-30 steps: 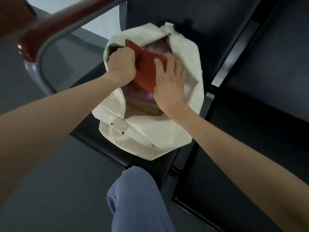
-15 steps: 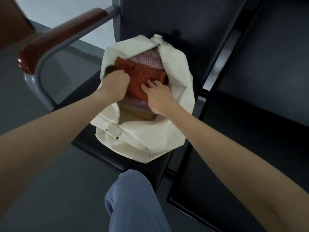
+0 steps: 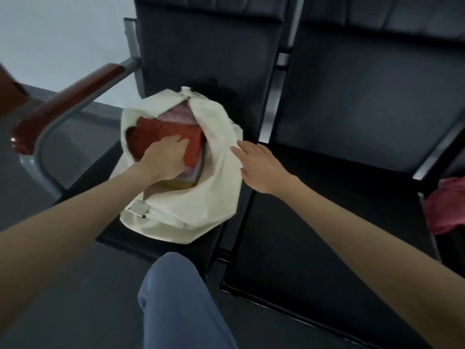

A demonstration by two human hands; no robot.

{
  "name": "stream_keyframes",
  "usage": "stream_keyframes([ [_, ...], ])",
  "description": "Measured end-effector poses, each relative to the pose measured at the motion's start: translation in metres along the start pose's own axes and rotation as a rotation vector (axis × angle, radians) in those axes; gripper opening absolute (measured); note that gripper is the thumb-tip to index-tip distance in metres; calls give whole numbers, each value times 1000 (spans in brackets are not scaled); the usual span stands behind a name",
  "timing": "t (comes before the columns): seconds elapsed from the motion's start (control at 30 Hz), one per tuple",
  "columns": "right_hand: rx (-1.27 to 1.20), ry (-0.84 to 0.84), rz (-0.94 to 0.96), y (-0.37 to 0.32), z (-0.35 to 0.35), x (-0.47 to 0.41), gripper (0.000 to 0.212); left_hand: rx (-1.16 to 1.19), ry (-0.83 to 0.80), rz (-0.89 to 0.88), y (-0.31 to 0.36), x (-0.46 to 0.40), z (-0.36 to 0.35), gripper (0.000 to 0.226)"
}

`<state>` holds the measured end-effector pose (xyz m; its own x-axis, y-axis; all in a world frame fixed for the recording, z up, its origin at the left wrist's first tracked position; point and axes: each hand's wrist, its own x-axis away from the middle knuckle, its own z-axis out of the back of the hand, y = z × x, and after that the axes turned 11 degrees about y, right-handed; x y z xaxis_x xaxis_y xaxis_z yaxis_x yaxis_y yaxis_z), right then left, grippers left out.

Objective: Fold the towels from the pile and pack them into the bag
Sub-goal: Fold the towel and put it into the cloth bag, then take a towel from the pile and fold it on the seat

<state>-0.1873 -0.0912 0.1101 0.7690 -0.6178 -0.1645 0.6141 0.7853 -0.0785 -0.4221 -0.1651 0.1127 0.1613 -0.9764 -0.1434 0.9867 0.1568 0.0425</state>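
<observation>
Packing step: orange towel (image 3: 173, 136) sits in cream bag (image 3: 201, 205) on black seat (image 3: 327, 222); left hand (image 3: 164, 159) presses it down, fingers straight; right hand (image 3: 261, 163) open beside bag, holding nothing. Next, likely: fetch pink towel (image 3: 446, 207), far right, for folding

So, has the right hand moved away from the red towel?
Yes. The right hand left the red towel and now lies right of the bag opening.
</observation>
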Motion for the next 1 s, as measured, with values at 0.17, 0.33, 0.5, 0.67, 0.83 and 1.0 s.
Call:
stream_keyframes([
  [0.17,70,-91,-299,101,30,115,61,-25,20,-158,101,-11,17,40],
  [0.33,127,-133,-536,180,49,234,63,48,28,-347,227,-26,23,46],
  [0.5,152,-141,-722,233,53,336,58,108,-63,-518,348,-23,10,54],
  [0.67,104,-111,-888,276,44,409,68,173,-158,-652,462,-19,-17,62],
  [0.83,-56,197,-999,307,39,433,65,234,-212,-688,551,-28,-51,60],
  [1.0,-242,469,-1075,332,23,438,60,320,-241,-631,609,-47,-105,52],
])
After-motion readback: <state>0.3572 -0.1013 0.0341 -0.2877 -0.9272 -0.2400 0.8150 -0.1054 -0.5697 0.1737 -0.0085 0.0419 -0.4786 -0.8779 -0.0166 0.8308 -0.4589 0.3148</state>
